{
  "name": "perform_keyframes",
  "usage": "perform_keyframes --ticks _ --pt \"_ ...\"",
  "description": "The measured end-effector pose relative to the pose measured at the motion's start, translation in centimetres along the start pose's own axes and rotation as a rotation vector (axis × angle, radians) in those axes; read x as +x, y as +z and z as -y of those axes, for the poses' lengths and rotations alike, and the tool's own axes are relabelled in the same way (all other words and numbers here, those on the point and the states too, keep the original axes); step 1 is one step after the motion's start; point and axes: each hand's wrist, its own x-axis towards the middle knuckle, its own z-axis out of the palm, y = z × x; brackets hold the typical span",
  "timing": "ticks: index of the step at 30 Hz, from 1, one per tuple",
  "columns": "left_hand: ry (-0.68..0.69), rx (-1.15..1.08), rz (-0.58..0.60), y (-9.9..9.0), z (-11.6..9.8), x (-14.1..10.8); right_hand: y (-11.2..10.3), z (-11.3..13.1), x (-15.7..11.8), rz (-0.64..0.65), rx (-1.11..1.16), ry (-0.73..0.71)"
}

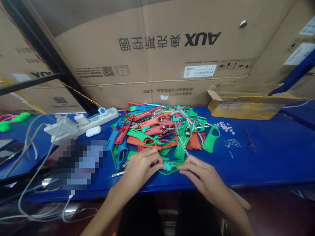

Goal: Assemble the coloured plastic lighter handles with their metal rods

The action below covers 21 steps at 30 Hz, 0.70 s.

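Observation:
A green utility-lighter casing lies at the table's front edge, with a teal trigger piece and small parts inside it. My left hand has its fingers closed on the casing's left side. On the other side, my right hand pinches the casing's right end; whether a small part is also between those fingertips is hidden. Just beyond both hands spreads a heap of lighter casings in red, green and blue, mixed with metal tubes and white wires. A loose green casing lies at the heap's right.
Small white pieces, scattered screws and a screwdriver lie on the blue table to the right. An open carton stands behind them. At left are a power strip, a white earbud case, a phone and trailing cables.

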Motion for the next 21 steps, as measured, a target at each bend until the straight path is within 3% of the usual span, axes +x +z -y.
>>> perform_keyframes --ticks 5,13,21 --pt "0.088 -0.036 0.044 -0.3 0.5 0.6 -0.3 0.0 0.1 0.026 0.039 -0.015" --pt "0.218 0.078 -0.082 0.6 0.5 -1.0 -0.2 0.2 0.2 -0.018 -0.029 -0.013" --pt "0.231 0.037 -0.083 0.3 0.2 -0.7 -0.3 0.0 0.1 -0.013 -0.028 -0.021"
